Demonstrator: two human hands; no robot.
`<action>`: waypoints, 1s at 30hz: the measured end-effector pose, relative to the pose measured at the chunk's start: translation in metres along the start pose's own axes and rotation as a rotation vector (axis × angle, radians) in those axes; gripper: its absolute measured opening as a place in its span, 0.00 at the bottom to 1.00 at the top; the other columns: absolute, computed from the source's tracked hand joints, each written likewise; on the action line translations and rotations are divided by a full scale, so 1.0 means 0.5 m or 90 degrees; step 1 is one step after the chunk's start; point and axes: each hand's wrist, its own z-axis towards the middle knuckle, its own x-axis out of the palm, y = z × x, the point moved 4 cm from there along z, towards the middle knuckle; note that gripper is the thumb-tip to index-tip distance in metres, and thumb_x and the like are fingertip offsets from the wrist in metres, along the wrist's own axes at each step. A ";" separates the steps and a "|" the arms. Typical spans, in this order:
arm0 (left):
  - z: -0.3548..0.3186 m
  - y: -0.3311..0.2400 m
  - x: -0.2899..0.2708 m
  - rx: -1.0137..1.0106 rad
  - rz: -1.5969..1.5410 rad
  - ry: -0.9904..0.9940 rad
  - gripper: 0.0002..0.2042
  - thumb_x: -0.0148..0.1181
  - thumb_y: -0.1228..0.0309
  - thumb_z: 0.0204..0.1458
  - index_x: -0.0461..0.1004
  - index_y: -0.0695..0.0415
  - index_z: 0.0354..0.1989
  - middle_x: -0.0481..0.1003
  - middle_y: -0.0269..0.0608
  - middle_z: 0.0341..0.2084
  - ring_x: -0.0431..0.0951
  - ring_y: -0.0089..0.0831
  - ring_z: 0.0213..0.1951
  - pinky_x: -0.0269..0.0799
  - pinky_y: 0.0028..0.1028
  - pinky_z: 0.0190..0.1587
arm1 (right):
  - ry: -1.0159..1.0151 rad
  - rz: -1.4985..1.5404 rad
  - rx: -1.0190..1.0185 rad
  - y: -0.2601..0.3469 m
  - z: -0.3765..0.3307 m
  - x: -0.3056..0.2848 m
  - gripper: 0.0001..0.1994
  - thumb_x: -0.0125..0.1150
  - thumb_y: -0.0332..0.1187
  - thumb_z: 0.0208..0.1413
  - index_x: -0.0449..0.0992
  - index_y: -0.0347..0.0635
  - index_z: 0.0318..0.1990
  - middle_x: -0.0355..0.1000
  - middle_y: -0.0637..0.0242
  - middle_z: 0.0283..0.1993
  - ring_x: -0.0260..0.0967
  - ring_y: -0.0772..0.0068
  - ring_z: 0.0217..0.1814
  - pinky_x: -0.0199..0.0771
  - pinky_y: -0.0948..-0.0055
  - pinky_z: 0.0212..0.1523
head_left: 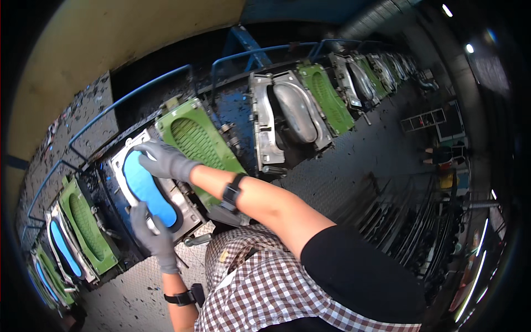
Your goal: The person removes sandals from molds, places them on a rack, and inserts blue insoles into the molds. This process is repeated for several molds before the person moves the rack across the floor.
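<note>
A blue foot-shaped insole [145, 185] lies lengthwise on an opened silver metal shoe mold [185, 206] at the left. Over its far end reaches my right hand [166, 160], in a grey glove, with bent fingers closed on the insole's edge. My left hand [154, 235], gloved alike, is at the insole's left side near the closer end. Its thumb and fingers are apart, with a bit of bright metal showing between them, and the fingertips touch or nearly touch the insole's edge. Beside the silver part stands the mold's green half [213, 152], with a tread-patterned hollow.
To the left, another green mold half [86, 224] stands by a second blue insole [65, 249] in its mold. An opened silver mold [296, 110] and more molds line the bench rightward. Blue rails [130, 99] run behind. A mold handle [198, 239] juts toward me.
</note>
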 end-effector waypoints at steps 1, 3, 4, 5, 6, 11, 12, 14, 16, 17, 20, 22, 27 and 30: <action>0.007 -0.071 0.031 0.026 -0.045 0.059 0.23 0.59 0.81 0.55 0.74 0.61 0.62 0.73 0.49 0.62 0.68 0.51 0.68 0.58 0.45 0.73 | -0.031 -0.017 -0.033 0.022 -0.038 -0.060 0.19 0.59 0.40 0.63 0.77 0.44 0.59 0.76 0.52 0.57 0.74 0.48 0.60 0.72 0.59 0.63; 0.026 -0.222 0.102 0.119 -0.100 0.208 0.25 0.61 0.79 0.53 0.74 0.58 0.62 0.71 0.51 0.64 0.65 0.54 0.70 0.55 0.47 0.74 | -0.117 -0.053 -0.052 0.053 -0.137 -0.226 0.18 0.59 0.37 0.65 0.77 0.44 0.59 0.77 0.54 0.57 0.75 0.51 0.59 0.73 0.61 0.62; 0.035 -0.295 0.139 0.182 -0.105 0.295 0.26 0.62 0.77 0.53 0.74 0.56 0.63 0.70 0.51 0.65 0.63 0.55 0.71 0.55 0.48 0.74 | -0.166 -0.070 -0.039 0.055 -0.200 -0.318 0.18 0.59 0.36 0.65 0.78 0.43 0.60 0.77 0.55 0.57 0.75 0.53 0.59 0.74 0.61 0.61; 0.033 -0.342 0.180 0.211 -0.131 0.363 0.28 0.63 0.74 0.52 0.73 0.53 0.65 0.68 0.52 0.66 0.61 0.56 0.72 0.55 0.49 0.74 | -0.203 -0.085 0.021 0.065 -0.262 -0.410 0.17 0.59 0.35 0.65 0.78 0.42 0.59 0.78 0.55 0.57 0.75 0.54 0.59 0.74 0.62 0.62; 0.031 -0.394 0.216 0.245 -0.123 0.405 0.29 0.63 0.73 0.52 0.71 0.54 0.66 0.67 0.53 0.67 0.63 0.55 0.71 0.58 0.48 0.72 | -0.251 -0.104 0.086 0.062 -0.335 -0.498 0.17 0.59 0.34 0.66 0.78 0.41 0.59 0.78 0.55 0.57 0.76 0.56 0.59 0.74 0.62 0.62; -0.010 -0.516 0.345 0.284 -0.103 0.597 0.19 0.62 0.68 0.56 0.77 0.56 0.57 0.78 0.57 0.48 0.77 0.58 0.50 0.72 0.48 0.54 | -0.626 -0.291 0.146 0.115 -0.774 -0.866 0.13 0.60 0.31 0.67 0.78 0.40 0.56 0.79 0.53 0.53 0.78 0.54 0.57 0.77 0.62 0.58; -0.021 -0.482 0.362 0.262 -0.035 0.597 0.16 0.61 0.68 0.56 0.79 0.57 0.53 0.79 0.57 0.44 0.78 0.58 0.47 0.73 0.49 0.51 | -0.680 -0.290 0.183 0.173 -0.862 -0.899 0.13 0.60 0.31 0.67 0.78 0.40 0.56 0.79 0.53 0.54 0.78 0.53 0.56 0.77 0.61 0.59; -0.009 -0.476 0.396 0.346 0.015 0.624 0.13 0.61 0.67 0.56 0.80 0.58 0.48 0.78 0.58 0.42 0.78 0.57 0.47 0.72 0.51 0.50 | -0.784 -0.444 0.258 0.329 -1.034 -0.978 0.13 0.61 0.31 0.66 0.78 0.40 0.55 0.79 0.53 0.54 0.78 0.53 0.55 0.76 0.60 0.60; 0.024 -0.488 0.418 0.357 0.147 0.768 0.15 0.62 0.66 0.57 0.80 0.61 0.49 0.78 0.59 0.46 0.79 0.56 0.48 0.74 0.47 0.51 | -0.879 -0.712 0.266 0.476 -1.205 -1.026 0.12 0.61 0.30 0.64 0.80 0.41 0.53 0.79 0.54 0.53 0.77 0.54 0.55 0.76 0.60 0.60; 0.046 -0.540 0.400 0.344 0.249 0.867 0.21 0.64 0.59 0.58 0.78 0.57 0.56 0.79 0.58 0.51 0.79 0.55 0.52 0.74 0.45 0.56 | -0.942 -0.812 0.319 0.547 -1.291 -1.035 0.12 0.62 0.29 0.63 0.80 0.41 0.52 0.79 0.54 0.53 0.77 0.54 0.55 0.76 0.60 0.59; 0.051 -0.659 0.384 0.366 0.327 0.965 0.27 0.66 0.51 0.59 0.77 0.53 0.62 0.79 0.57 0.56 0.80 0.55 0.55 0.74 0.43 0.61 | -1.132 -1.049 0.427 0.756 -1.509 -1.004 0.11 0.62 0.27 0.60 0.81 0.39 0.49 0.79 0.53 0.51 0.77 0.52 0.54 0.75 0.59 0.59; 0.058 -0.733 0.411 0.406 0.253 0.969 0.26 0.65 0.52 0.59 0.78 0.54 0.62 0.79 0.57 0.56 0.80 0.54 0.55 0.74 0.43 0.61 | -1.163 -1.224 0.505 0.874 -1.590 -0.960 0.08 0.62 0.27 0.60 0.80 0.37 0.46 0.78 0.54 0.47 0.75 0.51 0.51 0.74 0.57 0.55; 0.075 -0.847 0.428 0.442 0.069 0.986 0.24 0.64 0.55 0.60 0.78 0.56 0.60 0.80 0.56 0.55 0.80 0.53 0.56 0.74 0.44 0.59 | -1.531 -0.917 0.866 1.009 -1.688 -0.930 0.27 0.63 0.49 0.61 0.72 0.33 0.55 0.73 0.42 0.56 0.71 0.43 0.59 0.70 0.54 0.61; 0.093 -0.874 0.422 0.432 -0.035 0.988 0.22 0.64 0.57 0.61 0.79 0.57 0.58 0.80 0.56 0.54 0.80 0.53 0.56 0.75 0.44 0.59 | -1.632 -0.555 0.945 1.033 -1.774 -0.998 0.45 0.66 0.61 0.50 0.67 0.26 0.64 0.65 0.34 0.69 0.63 0.41 0.73 0.64 0.57 0.72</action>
